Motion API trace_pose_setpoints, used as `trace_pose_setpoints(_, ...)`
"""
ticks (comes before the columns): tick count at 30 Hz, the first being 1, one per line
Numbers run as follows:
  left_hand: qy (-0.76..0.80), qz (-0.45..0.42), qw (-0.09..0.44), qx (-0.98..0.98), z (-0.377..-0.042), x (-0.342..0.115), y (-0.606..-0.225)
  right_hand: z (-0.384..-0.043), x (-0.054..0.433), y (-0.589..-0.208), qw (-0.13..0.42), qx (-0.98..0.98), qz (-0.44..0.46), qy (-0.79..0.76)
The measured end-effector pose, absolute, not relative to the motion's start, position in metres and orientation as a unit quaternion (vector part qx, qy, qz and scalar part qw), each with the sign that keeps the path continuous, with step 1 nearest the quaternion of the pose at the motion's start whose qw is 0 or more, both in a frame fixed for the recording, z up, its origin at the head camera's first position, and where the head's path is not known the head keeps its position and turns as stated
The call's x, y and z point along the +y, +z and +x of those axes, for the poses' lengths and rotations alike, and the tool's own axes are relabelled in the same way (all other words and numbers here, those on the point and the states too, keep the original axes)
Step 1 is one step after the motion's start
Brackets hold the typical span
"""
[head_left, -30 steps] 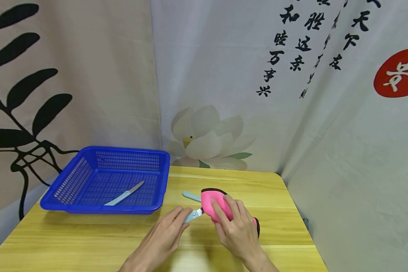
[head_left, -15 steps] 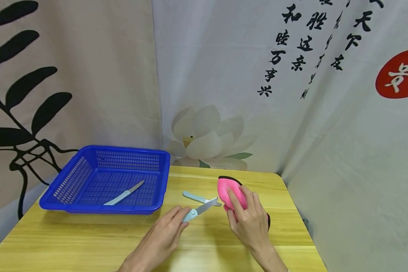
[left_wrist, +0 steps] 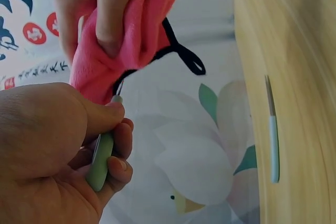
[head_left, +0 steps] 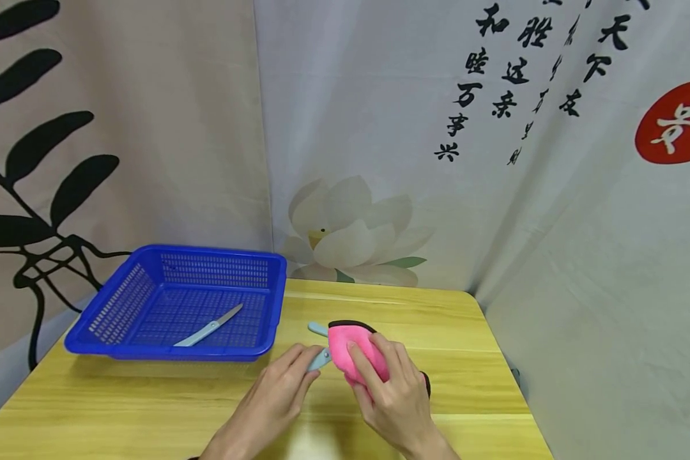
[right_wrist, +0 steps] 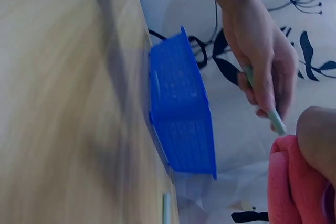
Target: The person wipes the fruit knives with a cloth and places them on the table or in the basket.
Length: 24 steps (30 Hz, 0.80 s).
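Note:
My left hand (head_left: 276, 390) grips a small knife by its pale green-blue handle (head_left: 320, 360). In my right hand (head_left: 395, 396) is a pink cloth (head_left: 353, 351) with black edging, bunched between thumb and fingers. The cloth covers the knife's blade in the head view. From the left wrist view, a sliver of blade (left_wrist: 121, 87) shows between the handle and the cloth, and a black loop (left_wrist: 191, 60) hangs off the cloth's edge. A second knife (left_wrist: 273, 145) lies on the table behind the hands, mostly hidden by the cloth in the head view.
A blue plastic basket (head_left: 167, 353) stands at the left of the wooden table (head_left: 167, 409). Inside it lies another knife (head_left: 208, 329), its handle towards the front. A printed curtain (head_left: 379, 115) hangs behind the table's back edge.
Half a second ago the cloth was off to the right and the blade was bare. My right hand has brought the cloth back left over the blade. The left hand has barely moved.

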<state>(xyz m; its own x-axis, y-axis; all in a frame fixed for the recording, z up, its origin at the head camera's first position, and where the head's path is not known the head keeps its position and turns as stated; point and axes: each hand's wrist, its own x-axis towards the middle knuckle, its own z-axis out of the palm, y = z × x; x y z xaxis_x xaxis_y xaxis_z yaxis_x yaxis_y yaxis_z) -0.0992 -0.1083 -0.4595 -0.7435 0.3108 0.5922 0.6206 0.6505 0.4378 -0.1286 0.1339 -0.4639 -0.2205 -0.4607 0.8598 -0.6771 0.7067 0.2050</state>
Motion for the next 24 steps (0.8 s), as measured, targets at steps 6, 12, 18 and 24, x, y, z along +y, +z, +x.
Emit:
trace_pose_setpoints(6,-0.325,-0.284,0.262,-0.863,-0.097,-0.106,-0.457,-0.126,0.122,-0.468,0.503,-0.769,0.384,0.09)
trace_pose_setpoints(12,-0.309,-0.286,0.27,-0.866,-0.096,-0.105,-0.456,-0.129,0.123,-0.47,0.499,-0.778,0.371,0.086)
trace_pose_setpoints(18,-0.275,-0.286,0.283,-0.873,-0.096,-0.104,-0.457,-0.133,0.129,-0.471,0.496,-0.786,0.36,0.081)
trace_pose_setpoints(24,-0.267,-0.284,0.282,-0.877,-0.097,-0.104,-0.458,-0.139,0.137,-0.472,0.487,-0.799,0.344,0.082)
